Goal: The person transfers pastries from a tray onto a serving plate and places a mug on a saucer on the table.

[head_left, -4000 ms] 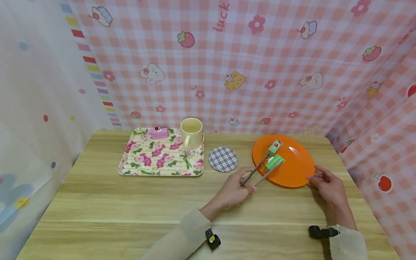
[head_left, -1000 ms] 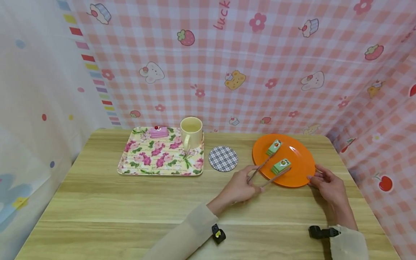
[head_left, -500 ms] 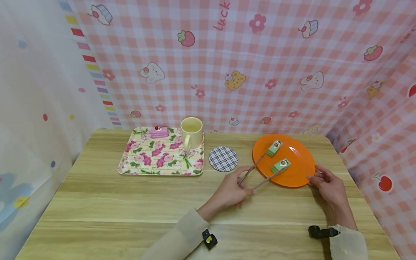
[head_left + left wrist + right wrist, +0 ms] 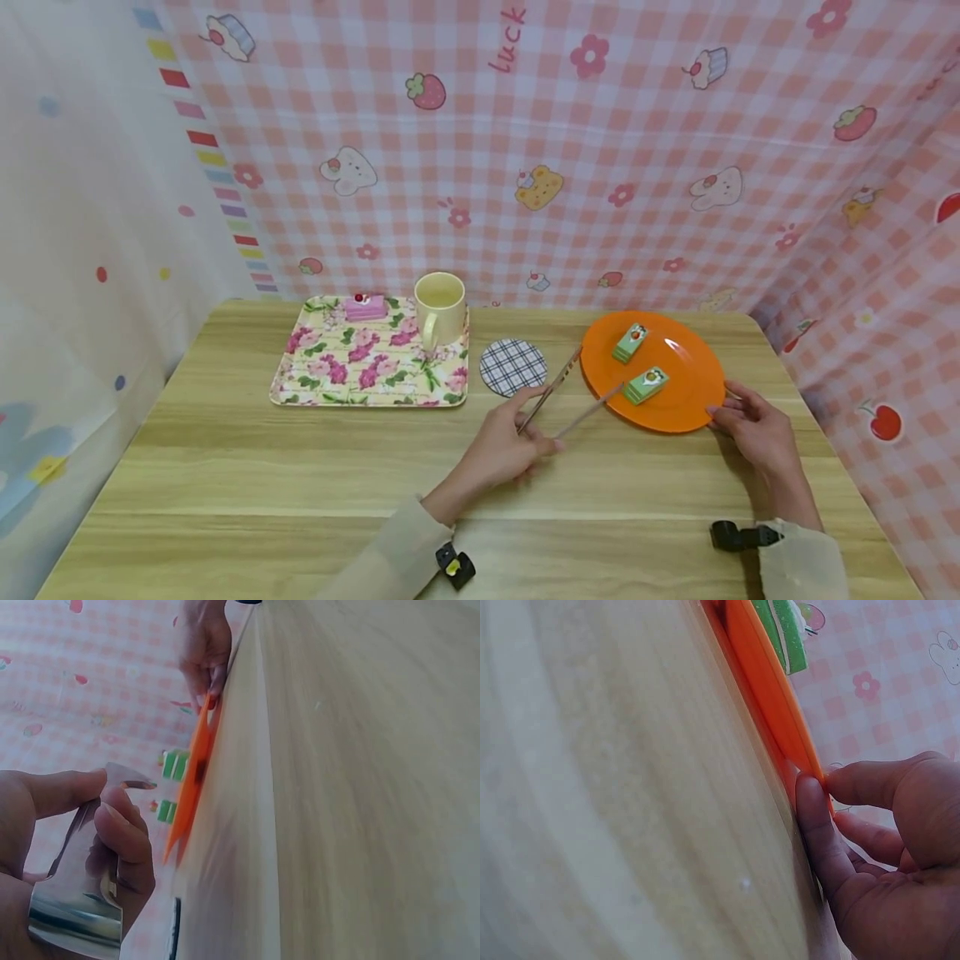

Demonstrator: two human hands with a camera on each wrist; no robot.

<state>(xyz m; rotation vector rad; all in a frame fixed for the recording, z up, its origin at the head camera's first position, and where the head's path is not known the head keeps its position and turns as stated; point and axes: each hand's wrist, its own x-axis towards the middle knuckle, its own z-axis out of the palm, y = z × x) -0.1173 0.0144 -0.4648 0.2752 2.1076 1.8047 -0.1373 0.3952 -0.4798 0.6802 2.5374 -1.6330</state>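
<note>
A rectangular cream tray with pink flowers [image 4: 367,358] bears a pink cake-slice block [image 4: 365,308] by its far edge and a pale yellow mug [image 4: 440,308] at its far right corner; a broad stretch of wooden tabletop [image 4: 285,475] lies in front. A narrow strip of wood parts it from a round black-and-white checked coaster [image 4: 513,368]. Just beyond the coaster's near side, the left hand [image 4: 498,442] grips shiny metal tongs [image 4: 551,389], arms spread, nothing between them, pointing away and rightward to the plate. Only the left wrist view shows their broad polished bend. Two green-and-white cake-slice blocks [image 4: 647,385] sit on the round orange plate [image 4: 686,375], long axes slanting away rightward. The right hand [image 4: 757,425] pinches the plate's right rim; the right wrist view reveals digits on both faces.
</note>
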